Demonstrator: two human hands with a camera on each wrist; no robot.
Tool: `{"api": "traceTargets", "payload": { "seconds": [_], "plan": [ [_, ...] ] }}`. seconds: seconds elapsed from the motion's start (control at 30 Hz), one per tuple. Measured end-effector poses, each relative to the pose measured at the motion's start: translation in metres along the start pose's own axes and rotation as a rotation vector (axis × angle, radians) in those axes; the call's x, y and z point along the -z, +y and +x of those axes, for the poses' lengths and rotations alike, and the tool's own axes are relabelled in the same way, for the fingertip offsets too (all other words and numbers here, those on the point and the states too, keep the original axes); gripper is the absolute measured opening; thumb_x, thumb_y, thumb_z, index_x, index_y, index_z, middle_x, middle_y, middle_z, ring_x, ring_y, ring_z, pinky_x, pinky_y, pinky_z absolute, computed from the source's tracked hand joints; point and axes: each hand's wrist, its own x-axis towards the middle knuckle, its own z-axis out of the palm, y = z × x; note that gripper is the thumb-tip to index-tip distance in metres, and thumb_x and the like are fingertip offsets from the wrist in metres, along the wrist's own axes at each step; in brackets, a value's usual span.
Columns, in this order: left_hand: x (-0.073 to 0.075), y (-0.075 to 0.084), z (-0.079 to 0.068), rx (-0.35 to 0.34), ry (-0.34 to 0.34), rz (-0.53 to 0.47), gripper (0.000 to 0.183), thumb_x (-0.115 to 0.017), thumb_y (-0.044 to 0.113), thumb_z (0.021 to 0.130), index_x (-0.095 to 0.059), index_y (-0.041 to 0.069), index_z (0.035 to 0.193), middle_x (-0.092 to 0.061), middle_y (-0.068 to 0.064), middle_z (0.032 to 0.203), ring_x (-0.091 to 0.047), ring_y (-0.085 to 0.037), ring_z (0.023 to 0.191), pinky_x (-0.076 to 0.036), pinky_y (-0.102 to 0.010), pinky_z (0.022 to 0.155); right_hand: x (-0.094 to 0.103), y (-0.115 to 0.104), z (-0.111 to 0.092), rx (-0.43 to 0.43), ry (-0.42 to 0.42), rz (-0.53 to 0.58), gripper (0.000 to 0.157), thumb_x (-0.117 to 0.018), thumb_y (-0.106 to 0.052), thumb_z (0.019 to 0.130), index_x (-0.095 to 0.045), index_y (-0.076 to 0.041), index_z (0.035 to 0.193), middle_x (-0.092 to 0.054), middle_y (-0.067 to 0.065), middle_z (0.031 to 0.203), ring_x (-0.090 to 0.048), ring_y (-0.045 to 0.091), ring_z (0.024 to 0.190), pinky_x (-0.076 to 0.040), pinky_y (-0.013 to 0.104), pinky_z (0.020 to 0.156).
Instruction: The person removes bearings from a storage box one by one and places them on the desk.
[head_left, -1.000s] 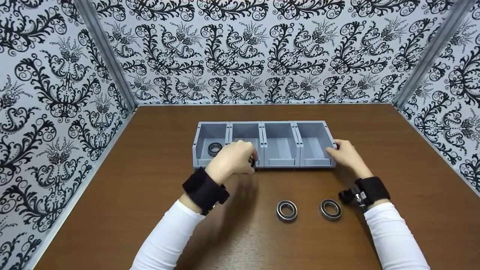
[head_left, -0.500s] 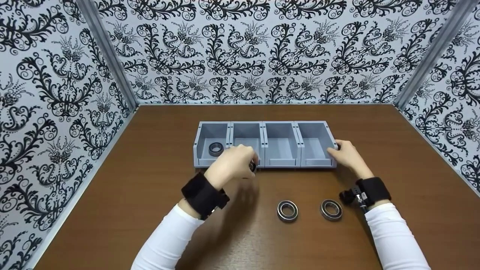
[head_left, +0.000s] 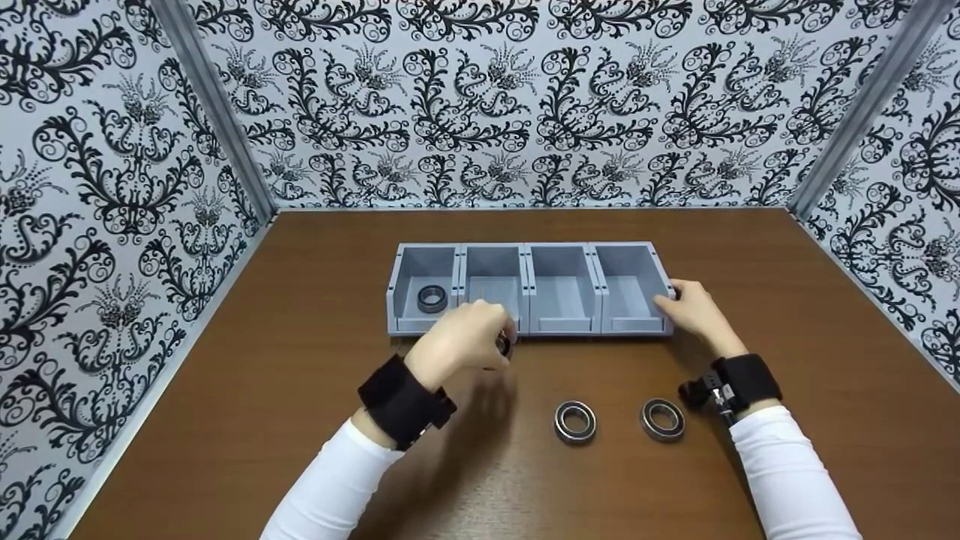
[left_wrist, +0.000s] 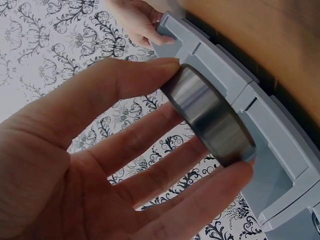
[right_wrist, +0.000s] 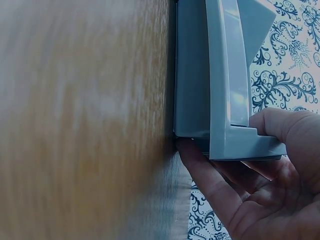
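Observation:
My left hand (head_left: pixel 469 334) pinches a ball bearing (left_wrist: pixel 212 117) between thumb and fingers, just in front of the second bin from the left. The bearing's smooth steel outer ring faces the left wrist camera. Four joined grey bins (head_left: pixel 562 325) stand in a row on the table. At the row's right end, my right hand (head_left: pixel 697 311) grips the side wall, thumb over the rim and fingers against the outside, as the right wrist view (right_wrist: pixel 280 145) shows. Another bearing (head_left: pixel 432 298) lies in the leftmost bin.
Two more bearings, one in the middle (head_left: pixel 575 422) and one to the right (head_left: pixel 662 419), lie flat on the brown table (head_left: pixel 322 300) in front of the bins. Patterned wall panels (head_left: pixel 480 105) enclose the back and sides.
My left hand has drawn back slightly toward me from the second bin, with the bearing still pinched in it. My right hand stays at the bin's end.

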Motion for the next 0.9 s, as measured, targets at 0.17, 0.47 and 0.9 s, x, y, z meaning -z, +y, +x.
{"api": "traceTargets", "payload": {
  "seconds": [0.17,0.47,0.9],
  "plan": [
    [-0.001,0.003,-0.003,-0.010,0.000,-0.003,0.014,-0.076,0.006,0.078,-0.079,0.008,0.091,-0.077,-0.009,0.093,-0.068,-0.025,0.080,-0.052,-0.036,0.067,0.001,0.000,-0.001,0.004,0.001,0.006,0.047,-0.054,-0.015,0.098,-0.056,0.016,0.134,-0.069,0.035,0.116,-0.061,0.004,0.076,-0.048,0.018,0.069],
    [-0.003,0.005,-0.010,-0.035,0.011,0.011,0.019,-0.073,0.004,0.078,-0.080,0.008,0.095,-0.079,-0.010,0.097,-0.073,-0.027,0.085,-0.059,-0.040,0.075,0.001,-0.001,-0.003,0.033,0.027,-0.001,0.043,-0.054,-0.010,0.095,-0.060,0.016,0.128,-0.070,0.029,0.107,-0.058,0.009,0.075,-0.046,0.019,0.068],
    [-0.006,0.007,-0.017,-0.059,-0.005,0.015,0.015,-0.074,0.007,0.077,-0.080,0.012,0.090,-0.078,-0.005,0.093,-0.072,-0.024,0.084,-0.056,-0.037,0.071,-0.001,0.001,-0.001,0.032,0.035,0.014,0.042,-0.055,-0.011,0.095,-0.061,0.016,0.126,-0.071,0.029,0.106,-0.058,0.006,0.074,-0.046,0.017,0.068]
  ]
}}
